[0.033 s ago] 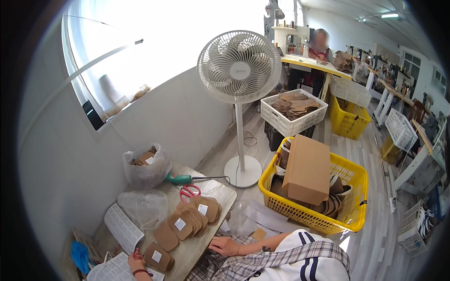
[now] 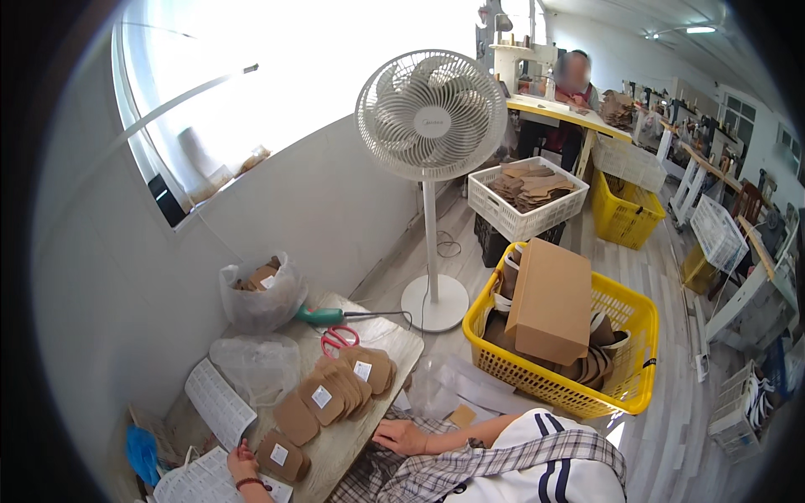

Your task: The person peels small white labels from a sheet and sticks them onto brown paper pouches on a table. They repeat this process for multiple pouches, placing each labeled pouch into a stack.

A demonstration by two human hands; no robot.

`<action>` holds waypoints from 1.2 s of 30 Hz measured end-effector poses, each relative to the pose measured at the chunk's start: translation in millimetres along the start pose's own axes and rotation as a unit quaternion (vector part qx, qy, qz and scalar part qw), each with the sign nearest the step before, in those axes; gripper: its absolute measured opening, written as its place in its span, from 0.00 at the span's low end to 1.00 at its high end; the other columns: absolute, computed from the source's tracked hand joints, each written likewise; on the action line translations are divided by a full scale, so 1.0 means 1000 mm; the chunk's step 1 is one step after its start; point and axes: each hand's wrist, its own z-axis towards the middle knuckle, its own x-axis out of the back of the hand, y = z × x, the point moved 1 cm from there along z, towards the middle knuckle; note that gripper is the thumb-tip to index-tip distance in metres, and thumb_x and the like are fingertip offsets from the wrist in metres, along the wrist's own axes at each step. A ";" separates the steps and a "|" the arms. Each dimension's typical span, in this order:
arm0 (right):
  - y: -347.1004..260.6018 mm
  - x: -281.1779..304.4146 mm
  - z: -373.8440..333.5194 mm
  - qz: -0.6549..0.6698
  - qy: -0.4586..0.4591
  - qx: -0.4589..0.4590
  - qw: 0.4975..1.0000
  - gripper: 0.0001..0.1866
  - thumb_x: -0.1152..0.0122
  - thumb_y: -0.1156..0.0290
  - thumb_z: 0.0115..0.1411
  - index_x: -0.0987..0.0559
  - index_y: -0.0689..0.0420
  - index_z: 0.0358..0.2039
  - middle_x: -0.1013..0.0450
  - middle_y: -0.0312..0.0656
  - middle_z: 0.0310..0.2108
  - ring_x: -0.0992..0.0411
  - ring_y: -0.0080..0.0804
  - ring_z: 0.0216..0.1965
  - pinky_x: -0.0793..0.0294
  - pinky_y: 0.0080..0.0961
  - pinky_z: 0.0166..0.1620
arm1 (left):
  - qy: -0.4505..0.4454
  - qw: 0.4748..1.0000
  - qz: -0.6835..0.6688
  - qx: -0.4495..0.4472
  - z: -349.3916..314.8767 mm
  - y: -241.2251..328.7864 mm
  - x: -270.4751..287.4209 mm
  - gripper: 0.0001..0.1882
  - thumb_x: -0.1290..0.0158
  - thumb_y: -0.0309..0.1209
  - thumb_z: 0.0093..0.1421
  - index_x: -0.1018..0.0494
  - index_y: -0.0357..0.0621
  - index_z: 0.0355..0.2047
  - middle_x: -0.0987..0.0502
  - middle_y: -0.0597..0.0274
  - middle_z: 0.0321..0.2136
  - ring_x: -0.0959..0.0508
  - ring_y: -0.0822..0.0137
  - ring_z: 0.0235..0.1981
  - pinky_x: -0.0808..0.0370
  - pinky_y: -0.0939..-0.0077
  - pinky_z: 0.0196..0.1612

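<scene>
My left hand [image 2: 241,464], a beaded band at its wrist, rests on printed paper sheets [image 2: 197,481] at the table's near left. Its fingers are loosely bent, one fingertip pointing up at the sheet's edge, and I see nothing held. Close beside it lies a small stack of brown rounded pieces [image 2: 283,458] with a white label. More brown pieces [image 2: 340,387] overlap in a row farther along. My right hand [image 2: 401,437] lies flat and open on the checked cloth [image 2: 369,474] over my lap, by the table's edge.
Red-handled scissors [image 2: 340,339], a green-handled tool [image 2: 321,316] with a cord and a plastic bag of brown pieces [image 2: 263,293] sit on the table. A white fan [image 2: 430,126] stands beyond. A yellow basket [image 2: 560,401] holds a carton [image 2: 549,302]. A co-worker [image 2: 573,84] sits far off.
The whole view has shifted very slightly. My left hand is a little higher in the picture, still on the sheets; my right hand has stayed in place.
</scene>
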 end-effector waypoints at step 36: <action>0.019 0.045 0.104 -0.359 -0.014 -0.096 0.928 0.29 0.30 0.54 0.57 0.22 0.57 0.53 0.27 0.42 0.49 0.29 0.44 0.51 0.28 0.42 0.52 | -0.156 0.419 0.700 -0.557 -0.221 -0.207 -0.126 0.33 0.42 0.55 0.61 0.30 0.63 0.65 0.40 0.60 0.72 0.53 0.51 0.76 0.67 0.29 0.73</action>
